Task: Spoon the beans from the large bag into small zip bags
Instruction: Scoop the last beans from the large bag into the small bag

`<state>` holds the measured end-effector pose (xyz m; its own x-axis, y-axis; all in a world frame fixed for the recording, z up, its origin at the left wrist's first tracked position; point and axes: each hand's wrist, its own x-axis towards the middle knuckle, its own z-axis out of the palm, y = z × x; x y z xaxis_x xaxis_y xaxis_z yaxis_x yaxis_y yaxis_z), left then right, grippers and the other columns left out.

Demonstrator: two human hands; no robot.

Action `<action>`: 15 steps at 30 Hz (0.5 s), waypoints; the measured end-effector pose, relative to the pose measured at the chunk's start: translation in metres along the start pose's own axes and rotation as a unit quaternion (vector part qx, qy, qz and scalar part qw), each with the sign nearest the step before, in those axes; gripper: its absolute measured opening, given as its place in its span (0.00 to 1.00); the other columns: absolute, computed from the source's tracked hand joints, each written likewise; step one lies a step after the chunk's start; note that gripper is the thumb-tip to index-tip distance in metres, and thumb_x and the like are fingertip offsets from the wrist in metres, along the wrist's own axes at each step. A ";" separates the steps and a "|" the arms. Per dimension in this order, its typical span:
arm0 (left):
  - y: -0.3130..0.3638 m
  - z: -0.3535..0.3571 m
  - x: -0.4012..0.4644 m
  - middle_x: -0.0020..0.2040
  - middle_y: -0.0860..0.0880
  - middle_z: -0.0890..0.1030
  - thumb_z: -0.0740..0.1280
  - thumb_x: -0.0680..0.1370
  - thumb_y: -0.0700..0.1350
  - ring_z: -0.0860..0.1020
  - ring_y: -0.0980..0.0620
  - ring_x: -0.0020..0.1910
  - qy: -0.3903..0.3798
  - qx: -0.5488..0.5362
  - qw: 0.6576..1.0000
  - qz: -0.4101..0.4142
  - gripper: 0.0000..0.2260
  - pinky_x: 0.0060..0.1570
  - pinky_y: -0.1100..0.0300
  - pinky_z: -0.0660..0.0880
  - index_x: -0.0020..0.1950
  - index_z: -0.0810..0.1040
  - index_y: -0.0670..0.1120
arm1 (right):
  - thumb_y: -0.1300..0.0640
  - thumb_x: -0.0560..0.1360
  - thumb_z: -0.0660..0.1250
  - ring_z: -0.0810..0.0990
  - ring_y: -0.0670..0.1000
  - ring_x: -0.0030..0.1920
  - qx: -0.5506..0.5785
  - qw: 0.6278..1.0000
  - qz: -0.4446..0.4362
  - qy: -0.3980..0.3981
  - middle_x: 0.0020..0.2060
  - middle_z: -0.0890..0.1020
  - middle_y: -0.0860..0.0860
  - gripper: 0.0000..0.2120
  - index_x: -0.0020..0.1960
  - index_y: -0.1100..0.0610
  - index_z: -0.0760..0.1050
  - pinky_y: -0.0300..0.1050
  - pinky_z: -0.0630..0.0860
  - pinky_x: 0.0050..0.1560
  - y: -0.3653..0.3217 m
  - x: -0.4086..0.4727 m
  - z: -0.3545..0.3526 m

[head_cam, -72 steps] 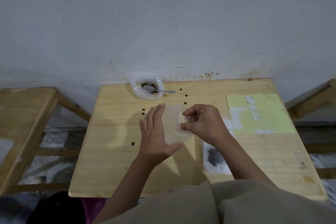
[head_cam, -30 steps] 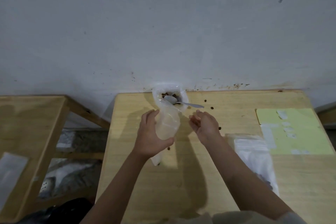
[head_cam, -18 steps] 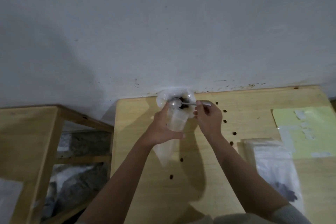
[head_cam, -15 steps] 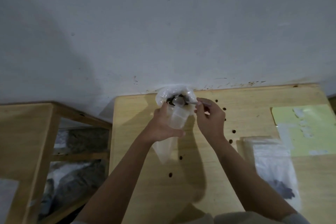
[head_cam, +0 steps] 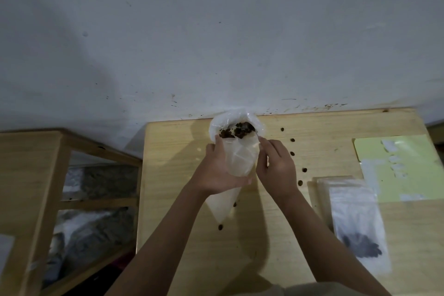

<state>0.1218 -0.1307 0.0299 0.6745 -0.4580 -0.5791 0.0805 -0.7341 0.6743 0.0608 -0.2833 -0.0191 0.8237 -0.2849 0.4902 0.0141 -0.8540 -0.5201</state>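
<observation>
Spoon gone; zip bag (head_cam: 241, 160) nearer beans (head_cam: 236, 132)

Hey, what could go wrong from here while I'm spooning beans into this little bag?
1. The left hand grips the small clear zip bag mid-body, its mouth against the large clear bag of dark beans; a sagging mouth could spill a scoop.
2. Loose beans already dot the wooden table, so more may scatter.
3. The right hand hides the spoon; a tilt may go unnoticed.

Spoon hidden behind right hand (head_cam: 276, 168); small bag (head_cam: 240, 158) contents unclear
</observation>
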 end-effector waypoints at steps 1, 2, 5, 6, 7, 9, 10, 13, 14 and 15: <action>0.000 0.000 0.000 0.73 0.51 0.53 0.78 0.63 0.57 0.64 0.49 0.68 0.000 0.002 1.000 0.000 0.60 0.59 0.58 0.69 0.76 0.34 0.49 | 0.73 0.72 0.64 0.80 0.55 0.40 0.002 1.000 -0.010 0.001 0.41 0.81 0.59 0.12 0.54 0.69 0.78 0.40 0.77 0.43 0.001 -0.001 0.001; -0.001 0.000 0.000 0.73 0.51 0.53 0.78 0.63 0.57 0.64 0.49 0.68 -0.001 0.002 1.000 0.001 0.60 0.60 0.57 0.69 0.76 0.34 0.50 | 0.73 0.72 0.63 0.80 0.55 0.40 0.004 1.000 -0.018 0.000 0.41 0.81 0.59 0.12 0.54 0.69 0.78 0.40 0.77 0.44 0.003 -0.001 0.002; -0.002 0.001 0.002 0.75 0.52 0.50 0.78 0.63 0.58 0.62 0.49 0.71 -0.016 0.009 1.000 0.005 0.60 0.63 0.55 0.68 0.76 0.34 0.50 | 0.67 0.75 0.61 0.80 0.52 0.40 0.048 0.998 0.048 0.017 0.41 0.81 0.58 0.10 0.53 0.67 0.78 0.40 0.77 0.40 0.006 0.001 0.003; -0.003 0.001 0.002 0.76 0.52 0.50 0.78 0.63 0.58 0.61 0.49 0.72 -0.021 0.009 1.000 0.006 0.60 0.64 0.54 0.68 0.76 0.34 0.50 | 0.63 0.76 0.60 0.81 0.52 0.39 0.087 0.989 0.112 0.032 0.41 0.81 0.57 0.11 0.52 0.66 0.78 0.40 0.78 0.37 0.004 0.004 0.003; -0.003 0.001 0.003 0.76 0.52 0.49 0.78 0.63 0.58 0.60 0.49 0.72 -0.024 0.008 1.000 0.008 0.59 0.65 0.54 0.67 0.76 0.35 0.50 | 0.60 0.77 0.60 0.82 0.52 0.39 0.130 0.974 0.178 0.047 0.41 0.81 0.55 0.12 0.52 0.65 0.78 0.39 0.78 0.35 0.002 0.008 0.002; -0.003 0.000 0.004 0.76 0.53 0.50 0.78 0.63 0.58 0.59 0.50 0.72 -0.024 0.004 1.000 0.011 0.59 0.66 0.54 0.67 0.77 0.36 0.50 | 0.57 0.76 0.60 0.83 0.54 0.39 0.181 0.949 0.247 0.070 0.40 0.81 0.53 0.12 0.51 0.64 0.78 0.36 0.77 0.33 0.000 0.017 -0.001; -0.002 -0.001 0.004 0.76 0.53 0.50 0.78 0.63 0.58 0.60 0.50 0.72 -0.022 0.002 1.000 0.012 0.59 0.66 0.55 0.66 0.77 0.36 0.50 | 0.59 0.76 0.61 0.82 0.54 0.38 0.173 0.954 0.236 0.071 0.40 0.81 0.53 0.10 0.50 0.64 0.78 0.35 0.77 0.32 0.001 0.022 -0.005; -0.001 -0.001 0.005 0.75 0.53 0.50 0.78 0.63 0.58 0.60 0.51 0.71 -0.016 0.003 1.000 0.014 0.59 0.66 0.54 0.67 0.77 0.36 0.50 | 0.65 0.75 0.62 0.79 0.51 0.35 0.092 0.989 0.112 0.022 0.39 0.80 0.55 0.06 0.48 0.64 0.78 0.39 0.76 0.32 0.006 0.036 -0.015; -0.001 -0.001 0.005 0.75 0.53 0.50 0.78 0.63 0.58 0.61 0.50 0.71 -0.016 0.005 1.000 0.013 0.59 0.66 0.53 0.67 0.76 0.35 0.50 | 0.65 0.76 0.61 0.78 0.51 0.35 0.062 0.995 0.080 -0.002 0.39 0.80 0.55 0.07 0.47 0.64 0.78 0.39 0.74 0.33 0.007 0.039 -0.018; -0.001 0.000 0.006 0.75 0.53 0.50 0.78 0.63 0.58 0.61 0.50 0.71 -0.015 0.006 1.000 0.013 0.59 0.65 0.54 0.67 0.76 0.35 0.50 | 0.64 0.76 0.60 0.77 0.51 0.34 0.035 0.998 0.054 -0.023 0.39 0.80 0.55 0.08 0.47 0.64 0.78 0.37 0.72 0.34 0.009 0.042 -0.018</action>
<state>0.1258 -0.1329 0.0260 0.6533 -0.4914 -0.5759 0.0546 -0.7282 0.6832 0.0848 -0.3106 0.0096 0.8476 -0.3523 0.3967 -0.0386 -0.7867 -0.6162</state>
